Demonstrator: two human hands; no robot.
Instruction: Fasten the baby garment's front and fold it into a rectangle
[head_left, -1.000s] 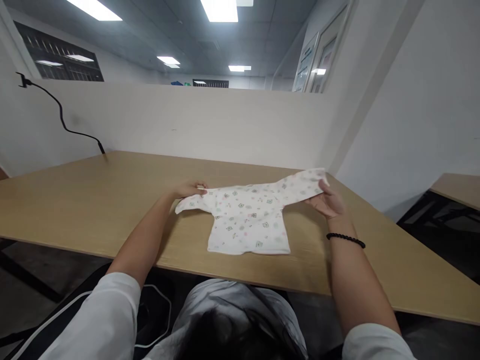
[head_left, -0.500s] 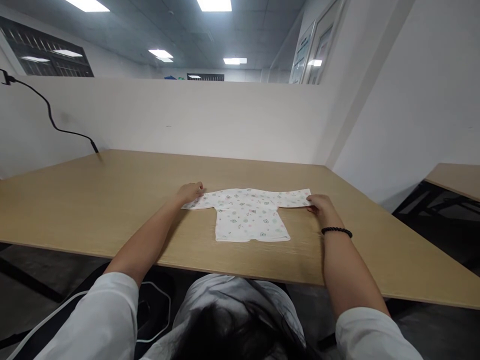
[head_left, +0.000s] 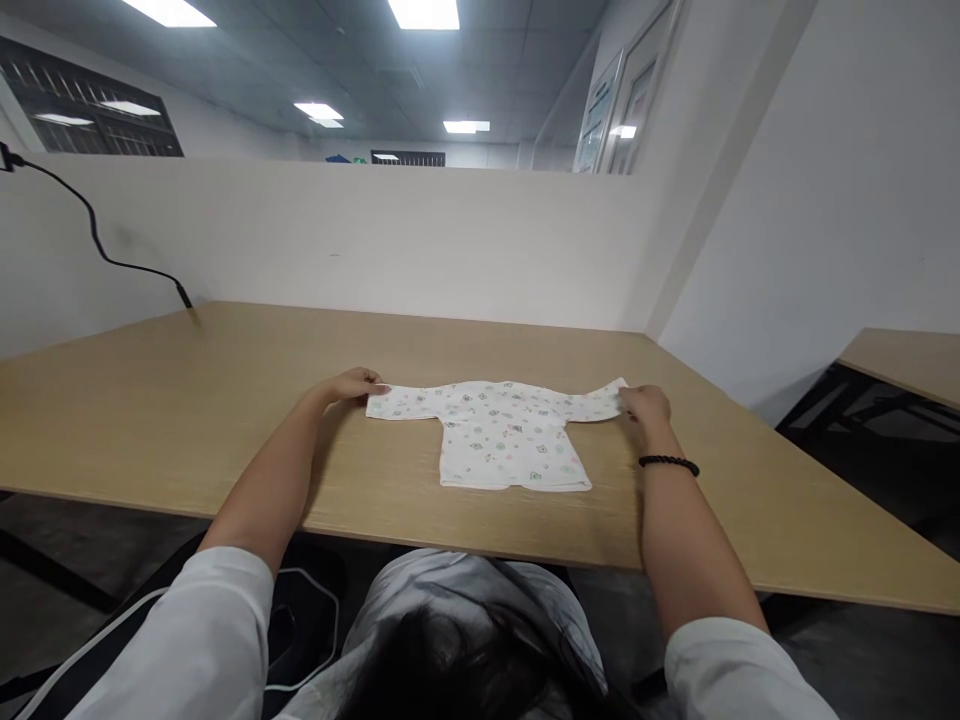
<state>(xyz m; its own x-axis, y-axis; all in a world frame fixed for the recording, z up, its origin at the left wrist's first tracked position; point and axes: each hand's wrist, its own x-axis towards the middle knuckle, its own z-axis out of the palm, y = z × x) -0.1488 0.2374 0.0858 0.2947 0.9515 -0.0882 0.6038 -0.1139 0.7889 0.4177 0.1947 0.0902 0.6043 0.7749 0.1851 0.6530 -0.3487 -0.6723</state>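
A small white baby shirt [head_left: 510, 435] with a scattered print lies spread on the wooden table [head_left: 247, 380], both sleeves stretched out sideways and its hem toward me. At the end of the left-hand sleeve, my left hand [head_left: 351, 385] pinches the upper corner of the cuff. My right hand [head_left: 646, 405], with a dark braided band on the wrist, grips the other cuff; that sleeve is slightly lifted and curved. The fingertips of my right hand are partly hidden behind the hand.
A white partition [head_left: 420, 250] rises along the table's far edge. At the back left, a black flexible stalk [head_left: 97, 235] bends up from the table. Another table [head_left: 904, 365] stands to the right, beyond the wall corner.
My left hand has moved left, from over the sleeve to its cuff corner. The shirt has shifted slightly right, and the right-hand sleeve now bends upward toward its cuff.
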